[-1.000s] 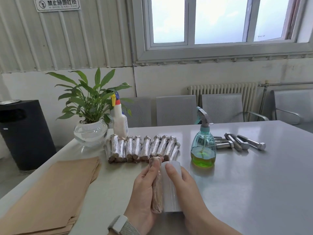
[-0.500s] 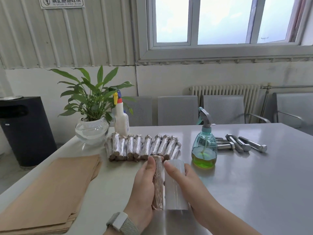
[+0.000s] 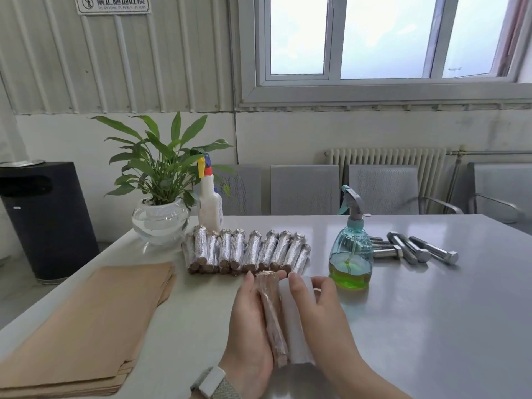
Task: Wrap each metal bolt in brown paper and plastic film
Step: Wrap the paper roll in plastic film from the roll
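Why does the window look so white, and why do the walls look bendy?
Head view: the window is overexposed by daylight, washing out the sky; the wide-angle lens bows the wall panels and the table edges; daylight gives a soft sheen on the table and glints on the wrapped bolts; the hands look sharp.

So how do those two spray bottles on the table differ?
The white spray bottle is opaque, tall and slim, with a red and yellow nozzle; it stands at the back beside the potted plant. The blue spray bottle is see-through, rounder, holds green liquid low down, has a teal and grey trigger, and stands nearer, by the bare bolts. Both stand upright and untouched.
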